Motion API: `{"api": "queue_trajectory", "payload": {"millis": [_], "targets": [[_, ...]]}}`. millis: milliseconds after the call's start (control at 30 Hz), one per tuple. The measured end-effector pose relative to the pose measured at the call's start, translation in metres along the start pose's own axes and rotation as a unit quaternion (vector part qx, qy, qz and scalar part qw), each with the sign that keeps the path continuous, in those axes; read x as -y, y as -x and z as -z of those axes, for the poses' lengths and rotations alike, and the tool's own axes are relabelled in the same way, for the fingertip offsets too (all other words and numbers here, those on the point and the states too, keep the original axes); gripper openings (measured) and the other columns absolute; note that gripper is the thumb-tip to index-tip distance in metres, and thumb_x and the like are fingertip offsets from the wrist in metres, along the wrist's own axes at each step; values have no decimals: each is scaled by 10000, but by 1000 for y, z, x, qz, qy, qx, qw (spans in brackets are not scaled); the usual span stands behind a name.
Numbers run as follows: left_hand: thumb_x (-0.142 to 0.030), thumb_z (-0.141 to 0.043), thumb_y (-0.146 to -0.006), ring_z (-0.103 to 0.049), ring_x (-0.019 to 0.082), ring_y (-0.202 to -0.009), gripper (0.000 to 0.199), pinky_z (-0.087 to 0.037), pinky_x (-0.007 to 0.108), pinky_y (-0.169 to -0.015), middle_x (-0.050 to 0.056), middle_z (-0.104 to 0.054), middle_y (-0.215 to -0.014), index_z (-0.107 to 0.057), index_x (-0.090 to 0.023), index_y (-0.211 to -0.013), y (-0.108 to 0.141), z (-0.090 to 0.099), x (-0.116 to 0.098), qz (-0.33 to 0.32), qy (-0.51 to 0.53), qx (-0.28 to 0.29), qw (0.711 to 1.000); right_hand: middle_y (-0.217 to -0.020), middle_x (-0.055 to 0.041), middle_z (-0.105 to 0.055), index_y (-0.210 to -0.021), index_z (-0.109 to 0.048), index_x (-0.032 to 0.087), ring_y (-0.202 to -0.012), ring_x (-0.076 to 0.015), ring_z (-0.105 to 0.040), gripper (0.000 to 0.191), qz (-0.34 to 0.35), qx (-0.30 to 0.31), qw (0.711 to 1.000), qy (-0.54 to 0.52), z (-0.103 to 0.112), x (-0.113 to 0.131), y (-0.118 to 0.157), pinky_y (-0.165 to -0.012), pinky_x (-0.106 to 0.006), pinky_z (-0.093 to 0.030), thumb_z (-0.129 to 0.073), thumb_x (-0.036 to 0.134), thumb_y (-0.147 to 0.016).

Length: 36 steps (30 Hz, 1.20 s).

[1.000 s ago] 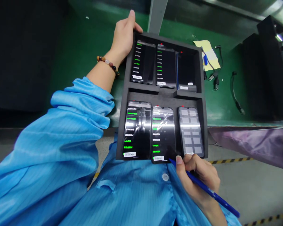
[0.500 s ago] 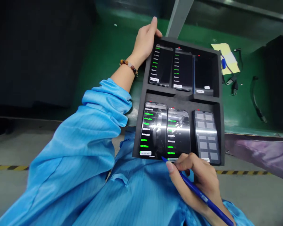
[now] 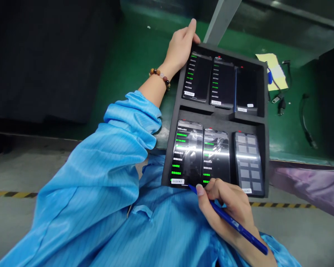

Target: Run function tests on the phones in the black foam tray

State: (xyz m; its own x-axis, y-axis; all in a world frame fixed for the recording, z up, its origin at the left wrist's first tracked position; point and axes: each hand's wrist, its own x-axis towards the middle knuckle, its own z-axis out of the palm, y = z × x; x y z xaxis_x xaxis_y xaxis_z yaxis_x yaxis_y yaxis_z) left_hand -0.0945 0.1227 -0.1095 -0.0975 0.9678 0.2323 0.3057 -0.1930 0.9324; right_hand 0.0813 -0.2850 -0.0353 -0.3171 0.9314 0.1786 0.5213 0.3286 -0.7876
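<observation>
A black tray (image 3: 219,114) holds several phones in two rows, tilted over the table's front edge. My left hand (image 3: 182,46) grips its upper left corner, thumb up, other fingers partly hidden. In my right hand (image 3: 228,207) is a blue pen (image 3: 239,228), its tip by the bottom edge of the lower left phone (image 3: 186,155). That phone and the lower middle phone (image 3: 216,155) show lists in green and white text. Grey blocks fill the screen of the lower right phone (image 3: 249,163). The upper right phone (image 3: 246,89) is dark.
The green table (image 3: 139,48) lies behind the tray. Right of the tray are a yellow paper (image 3: 267,58), short cables with plugs (image 3: 281,105) and another black cable (image 3: 303,118). A grey post (image 3: 221,20) stands behind. Pink fabric (image 3: 308,185) shows at the right.
The tray and my left hand appear slightly further right in the view, as does the table. The pen tip has shifted left relative to the tray, towards the lower left phone's label.
</observation>
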Motion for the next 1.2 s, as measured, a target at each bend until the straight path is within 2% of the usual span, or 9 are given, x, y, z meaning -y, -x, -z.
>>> {"api": "queue_trajectory", "payload": {"millis": [167,367,533,667,767,867,967,1100,1200], "targets": [[-333,-406,-1208,-654,160,-899,615,-409,341,-952,-8,-779,-907,-637,-308,-639,0,0,2,-10,4,1,1000,-694,90,-374,-810,-372,248,-531,-58,-372,415,-9,-18,1000,8,2,-2,2,-525,-245,-357,-691,23,-951],[-739,-341,-1134,-635,189,-940,712,-394,378,-985,11,-773,-928,-631,-325,-633,-4,0,8,-19,14,12,1000,-715,82,-370,-828,-361,250,-560,-63,-366,409,-10,-2,1000,-8,5,-7,3,-544,-252,-343,-667,14,-965],[-838,-308,-1082,-620,209,-981,735,-382,414,-1022,21,-775,-965,-645,-335,-665,-5,-1,12,-23,22,18,999,-679,87,-384,-798,-380,243,-537,-59,-386,393,-31,8,999,-36,5,0,5,-529,-243,-347,-671,52,-982],[-976,-253,-972,-619,221,-962,793,-416,442,-1025,11,-779,-954,-646,-355,-672,-4,0,12,-29,9,12,999,-670,69,-570,-794,-551,234,-531,-82,-543,298,-84,-177,981,9,46,-27,3,-530,-240,-435,-791,150,-949],[-1087,-233,-833,-643,261,-974,838,-440,484,-1019,12,-784,-938,-641,-376,-658,-4,2,12,-34,-3,10,999,-856,-24,-719,-964,-706,214,-728,-147,-677,227,-92,-360,915,156,110,-100,-6,-677,-272,-525,-906,203,-856],[-1129,-336,-734,-660,295,-1049,773,-452,507,-989,-2,-793,-987,-653,-425,-694,-1,5,11,-31,-16,30,999,-972,-100,-778,-1054,-791,191,-825,-200,-736,159,-104,-290,921,239,172,-182,-18,-745,-313,-554,-839,246,-912],[-1097,-353,-784,-642,272,-1095,779,-467,526,-1022,5,-790,-1073,-699,-402,-852,17,16,5,-22,-36,30,999,-1163,-142,-805,-1205,-817,221,-1089,-289,-757,291,-91,-258,925,263,193,-220,-28,-943,-388,-549,-773,162,-924],[-878,-584,-910,-668,304,-1216,536,-501,568,-1077,21,-762,-1214,-741,-407,-1113,82,57,-21,-56,-88,37,994,-1320,-138,-760,-1342,-765,241,-1331,-320,-666,364,-36,-240,934,261,161,-195,-34,-1145,-461,-486,-625,168,-1014],[-557,-626,-1006,-695,366,-1221,205,-512,640,-1094,-32,-763,-1238,-767,-520,-1152,151,95,-47,-119,-160,71,977,-1322,-88,-759,-1353,-744,279,-1371,-313,-648,370,7,-131,969,211,135,-162,-40,-1175,-517,-468,-544,190,-1055]]}}
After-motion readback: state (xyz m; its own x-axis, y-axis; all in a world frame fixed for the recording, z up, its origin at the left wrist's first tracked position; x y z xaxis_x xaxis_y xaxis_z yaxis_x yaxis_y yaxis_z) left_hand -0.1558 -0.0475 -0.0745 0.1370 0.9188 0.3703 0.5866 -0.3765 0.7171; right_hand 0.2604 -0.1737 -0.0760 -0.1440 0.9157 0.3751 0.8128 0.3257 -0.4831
